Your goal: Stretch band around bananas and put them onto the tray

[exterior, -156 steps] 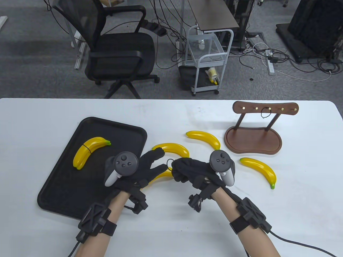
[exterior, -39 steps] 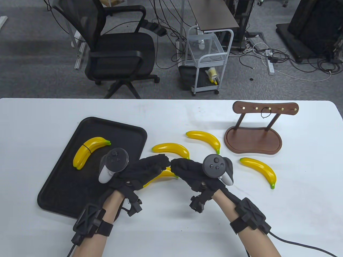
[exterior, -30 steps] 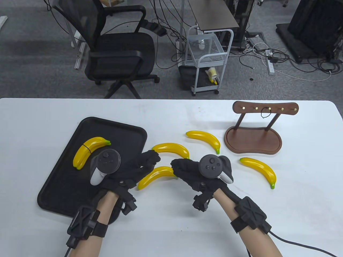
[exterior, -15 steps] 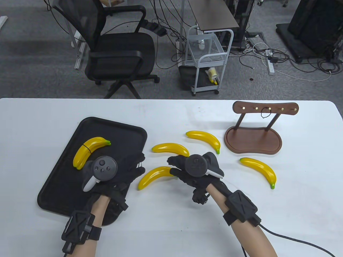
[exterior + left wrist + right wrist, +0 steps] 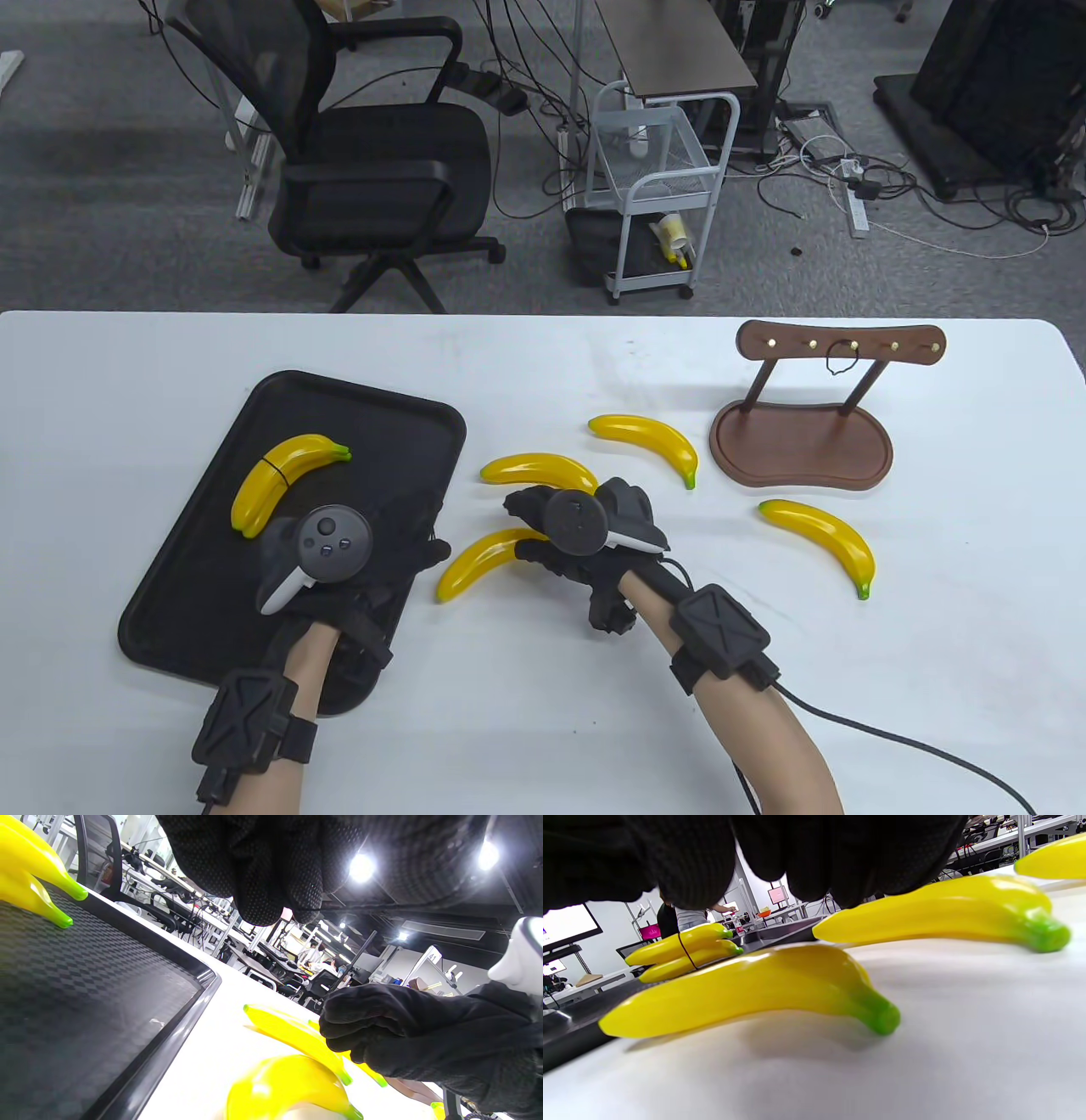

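Observation:
A banded pair of bananas point(image 5: 280, 480) lies on the black tray point(image 5: 356, 407). Two loose bananas lie just right of the tray, a near one point(image 5: 479, 560) and a far one point(image 5: 539, 469). My right hand point(image 5: 526, 518) hovers over the near banana's green end with its fingers curled into a fist. In the left wrist view a thin black line, apparently the band, leaves the right hand point(image 5: 382, 1031) at its fingertips. My left hand point(image 5: 416, 531) hangs over the tray's right part, fingers loosely curled, holding nothing that I can see. The right wrist view shows the near banana point(image 5: 746, 993) right below the fingers.
Two more bananas lie further right, one point(image 5: 649, 441) by the wooden hook rack point(image 5: 802, 441) and one point(image 5: 827, 539) in front of it. A spare black band point(image 5: 840, 363) hangs on a rack hook. Beyond the table's far edge stand an office chair and a cart.
The hands met over the near banana, then parted. My left hand drew back left over the tray. My right hand slid left and forward onto the near banana's green end.

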`<action>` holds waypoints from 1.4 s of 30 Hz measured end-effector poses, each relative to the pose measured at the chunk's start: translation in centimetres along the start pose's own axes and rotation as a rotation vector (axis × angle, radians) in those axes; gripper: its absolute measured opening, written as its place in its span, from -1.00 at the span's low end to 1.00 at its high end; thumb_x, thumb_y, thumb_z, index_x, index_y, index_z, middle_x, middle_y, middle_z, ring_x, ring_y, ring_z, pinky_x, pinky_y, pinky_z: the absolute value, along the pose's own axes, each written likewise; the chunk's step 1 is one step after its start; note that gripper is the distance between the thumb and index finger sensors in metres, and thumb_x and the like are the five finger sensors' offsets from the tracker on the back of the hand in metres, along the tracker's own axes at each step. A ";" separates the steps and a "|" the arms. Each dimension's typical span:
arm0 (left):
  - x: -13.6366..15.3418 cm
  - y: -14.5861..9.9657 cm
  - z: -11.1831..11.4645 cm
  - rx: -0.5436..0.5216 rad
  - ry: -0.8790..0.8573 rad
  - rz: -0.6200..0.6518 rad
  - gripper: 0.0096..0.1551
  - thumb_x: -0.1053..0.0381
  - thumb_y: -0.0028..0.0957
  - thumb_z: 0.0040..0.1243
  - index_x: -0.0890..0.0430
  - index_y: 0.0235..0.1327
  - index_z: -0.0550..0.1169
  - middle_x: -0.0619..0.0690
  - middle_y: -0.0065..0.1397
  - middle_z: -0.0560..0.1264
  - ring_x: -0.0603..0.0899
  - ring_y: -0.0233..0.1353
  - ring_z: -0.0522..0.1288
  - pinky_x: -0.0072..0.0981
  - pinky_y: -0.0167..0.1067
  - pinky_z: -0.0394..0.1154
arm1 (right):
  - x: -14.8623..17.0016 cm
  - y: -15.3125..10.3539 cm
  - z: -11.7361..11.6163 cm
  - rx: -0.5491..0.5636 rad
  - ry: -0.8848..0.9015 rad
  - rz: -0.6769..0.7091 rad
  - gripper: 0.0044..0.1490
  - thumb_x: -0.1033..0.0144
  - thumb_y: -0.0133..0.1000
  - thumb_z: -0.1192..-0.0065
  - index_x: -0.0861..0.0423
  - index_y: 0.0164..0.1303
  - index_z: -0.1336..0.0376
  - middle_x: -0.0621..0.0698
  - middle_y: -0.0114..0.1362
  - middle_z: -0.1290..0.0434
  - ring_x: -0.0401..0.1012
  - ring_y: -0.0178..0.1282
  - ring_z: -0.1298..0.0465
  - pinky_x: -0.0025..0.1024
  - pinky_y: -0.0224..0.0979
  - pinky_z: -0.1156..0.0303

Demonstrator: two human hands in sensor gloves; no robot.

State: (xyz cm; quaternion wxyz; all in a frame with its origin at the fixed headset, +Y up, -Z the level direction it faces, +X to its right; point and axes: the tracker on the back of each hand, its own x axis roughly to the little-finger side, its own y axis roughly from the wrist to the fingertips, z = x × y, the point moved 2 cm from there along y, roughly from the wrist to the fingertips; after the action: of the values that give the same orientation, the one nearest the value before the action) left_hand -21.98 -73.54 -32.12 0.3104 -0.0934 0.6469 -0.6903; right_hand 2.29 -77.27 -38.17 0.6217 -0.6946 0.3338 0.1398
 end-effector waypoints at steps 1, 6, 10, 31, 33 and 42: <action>0.1 0.0 0.1 0.000 0.007 -0.001 -0.16 -0.34 0.03 0.14 -0.07 0.56 0.28 -0.13 0.64 0.39 0.09 0.63 0.44 -0.02 0.64 0.29 | -0.1 0.3 -0.4 -0.012 -0.016 0.005 -0.10 0.04 0.14 -0.30 0.12 0.63 -0.06 0.16 0.64 -0.25 0.14 0.54 -0.36 0.09 0.42 -0.38; 0.4 0.1 0.6 0.012 0.020 -0.007 -0.17 -0.34 0.02 0.15 -0.09 0.56 0.27 -0.14 0.64 0.39 0.09 0.64 0.43 -0.03 0.64 0.28 | -0.8 1.1 -2.0 -0.062 -0.064 0.027 -0.02 0.02 0.08 -0.36 0.10 0.64 -0.03 0.14 0.66 -0.22 0.13 0.57 -0.33 0.08 0.45 -0.37; 0.4 0.1 0.8 0.018 0.017 -0.006 -0.17 -0.34 0.02 0.15 -0.10 0.56 0.28 -0.15 0.64 0.39 0.08 0.64 0.43 -0.03 0.64 0.29 | -1.3 1.4 -2.9 -0.089 -0.117 0.037 0.00 0.03 0.06 -0.39 0.06 0.65 -0.01 0.10 0.68 -0.20 0.12 0.58 -0.32 0.08 0.46 -0.36; 0.8 0.0 0.5 0.001 -0.020 -0.007 -0.18 -0.34 0.03 0.14 -0.09 0.56 0.29 -0.14 0.64 0.40 0.09 0.64 0.43 -0.03 0.64 0.29 | -1.9 2.0 -3.5 -0.078 -0.201 0.055 -0.12 0.14 0.05 -0.47 0.01 0.55 -0.13 0.03 0.56 -0.33 -0.02 0.41 -0.48 -0.09 0.35 -0.49; 0.8 0.1 0.6 0.003 -0.020 -0.005 -0.18 -0.34 0.03 0.14 -0.09 0.56 0.29 -0.14 0.64 0.40 0.09 0.64 0.43 -0.03 0.64 0.29 | -1.9 1.9 -3.4 -0.059 -0.197 0.054 -0.12 0.14 0.03 -0.49 0.03 0.54 -0.15 0.04 0.55 -0.35 -0.01 0.39 -0.50 -0.09 0.33 -0.51; 0.4 0.2 0.9 0.013 -0.013 0.014 -0.18 -0.34 0.03 0.14 -0.09 0.56 0.29 -0.14 0.64 0.40 0.09 0.64 0.43 -0.03 0.64 0.29 | -1.0 1.5 -1.5 -0.009 -0.174 0.023 -0.11 0.08 0.02 -0.50 0.07 0.52 -0.18 0.08 0.51 -0.38 -0.02 0.35 -0.53 -0.15 0.30 -0.54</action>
State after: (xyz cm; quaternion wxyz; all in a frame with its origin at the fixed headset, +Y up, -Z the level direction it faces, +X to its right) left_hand -21.82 -74.49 -32.26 0.3199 -0.0915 0.6409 -0.6918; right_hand 0.26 -78.38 -38.43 0.6435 -0.6789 0.2856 0.2084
